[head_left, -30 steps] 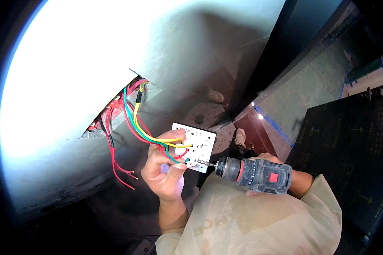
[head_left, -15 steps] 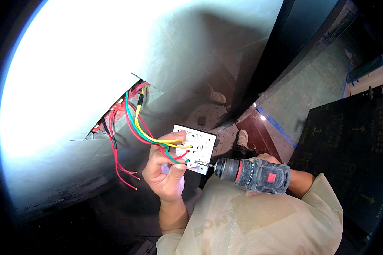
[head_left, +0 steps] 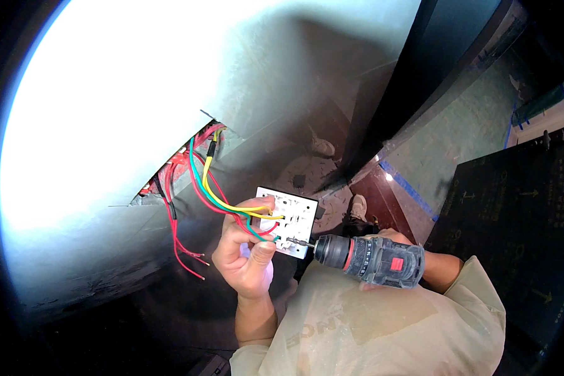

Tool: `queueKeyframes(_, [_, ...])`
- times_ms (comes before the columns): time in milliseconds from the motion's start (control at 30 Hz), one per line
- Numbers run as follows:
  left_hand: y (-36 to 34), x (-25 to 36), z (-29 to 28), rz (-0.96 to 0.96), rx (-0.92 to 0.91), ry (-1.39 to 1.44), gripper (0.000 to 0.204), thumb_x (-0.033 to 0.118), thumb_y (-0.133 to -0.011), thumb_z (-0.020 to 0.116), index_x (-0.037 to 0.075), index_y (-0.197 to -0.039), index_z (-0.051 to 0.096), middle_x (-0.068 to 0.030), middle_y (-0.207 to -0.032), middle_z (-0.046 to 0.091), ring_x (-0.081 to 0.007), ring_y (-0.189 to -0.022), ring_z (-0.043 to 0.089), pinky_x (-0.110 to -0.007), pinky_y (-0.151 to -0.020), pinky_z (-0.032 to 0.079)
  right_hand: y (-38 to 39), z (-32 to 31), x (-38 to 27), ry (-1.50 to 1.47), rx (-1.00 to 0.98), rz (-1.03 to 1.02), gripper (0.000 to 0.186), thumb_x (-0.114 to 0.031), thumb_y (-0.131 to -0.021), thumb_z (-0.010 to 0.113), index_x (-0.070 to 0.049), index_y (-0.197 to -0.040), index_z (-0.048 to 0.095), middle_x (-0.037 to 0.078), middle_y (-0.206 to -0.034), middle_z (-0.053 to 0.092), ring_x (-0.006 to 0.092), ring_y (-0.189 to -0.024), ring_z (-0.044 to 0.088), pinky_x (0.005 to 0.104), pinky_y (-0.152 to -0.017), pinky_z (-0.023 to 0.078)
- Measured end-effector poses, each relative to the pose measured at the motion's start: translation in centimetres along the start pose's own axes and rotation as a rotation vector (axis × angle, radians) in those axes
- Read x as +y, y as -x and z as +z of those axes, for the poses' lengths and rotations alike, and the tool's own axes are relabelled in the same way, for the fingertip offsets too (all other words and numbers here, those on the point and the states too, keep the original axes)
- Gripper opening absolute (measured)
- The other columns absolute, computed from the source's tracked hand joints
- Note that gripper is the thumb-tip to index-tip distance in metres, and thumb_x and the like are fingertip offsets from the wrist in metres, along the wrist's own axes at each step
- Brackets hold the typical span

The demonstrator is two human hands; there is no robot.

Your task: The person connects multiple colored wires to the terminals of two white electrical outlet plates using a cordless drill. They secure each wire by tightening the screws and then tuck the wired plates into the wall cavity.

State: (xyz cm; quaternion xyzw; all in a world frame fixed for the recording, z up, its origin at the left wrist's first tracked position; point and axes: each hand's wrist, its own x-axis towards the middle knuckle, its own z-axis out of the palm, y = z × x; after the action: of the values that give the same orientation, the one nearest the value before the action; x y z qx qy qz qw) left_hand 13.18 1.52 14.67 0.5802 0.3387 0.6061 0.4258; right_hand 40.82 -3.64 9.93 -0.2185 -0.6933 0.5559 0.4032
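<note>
Thumb and fingers of my left hand (head_left: 247,257) pinch a white wall plate (head_left: 302,216) by its edge, its terminal side facing my camera, while my right hand (head_left: 395,237), mostly hidden from me, grasps a dark cordless drill (head_left: 387,263). The plate sits in front of the torso, just left of the drill, whose slim bit (head_left: 301,242) points at its lower terminals; I cannot tell whether the tip is seated in a screw. Yellow wires (head_left: 241,208), a green wire (head_left: 195,164) and red wire run into the plate from a ragged cut-out (head_left: 149,199) in the pale wall (head_left: 138,94). Loose red wires (head_left: 176,247) hang below the cut-out, apart from the hand. At right stands a dark printed board (head_left: 501,207), near blue tape (head_left: 410,190) on the floor.
</note>
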Motion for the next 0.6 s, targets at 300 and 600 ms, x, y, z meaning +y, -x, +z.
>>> queueKeyframes(300, [0.4, 0.5, -0.4, -0.083, -0.001, -0.021, 0.019, 0.013, -0.089, 0.075, -0.001, -0.091, 0.063, -0.0303, -0.123, 0.064, -0.0374, -0.12, 0.062, -0.05, -0.106, 0.044, -0.2, -0.4, -0.3, 0.008, -0.051, 0.072, 0.07, -0.014, -0.078, 0.087, 0.004, -0.138, 0.056, 0.016, -0.117, 0.072, 0.025, -0.096, 0.073, 0.0366, -0.09, 0.056])
queueKeyframes(600, [0.1, 0.5, -2.5, -0.127, -0.164, 0.152, 0.073, 0.001, -0.065, 0.089, -0.003, -0.128, 0.052, -0.0353, -0.134, 0.058, -0.0363, -0.123, 0.062, -0.046, -0.105, 0.05, -0.7, 0.2, 0.4, -0.073, -0.074, 0.057, 0.075, -0.026, -0.079, 0.084, 0.005, -0.141, 0.055, 0.023, -0.121, 0.07, 0.033, -0.104, 0.074, 0.0377, -0.095, 0.055])
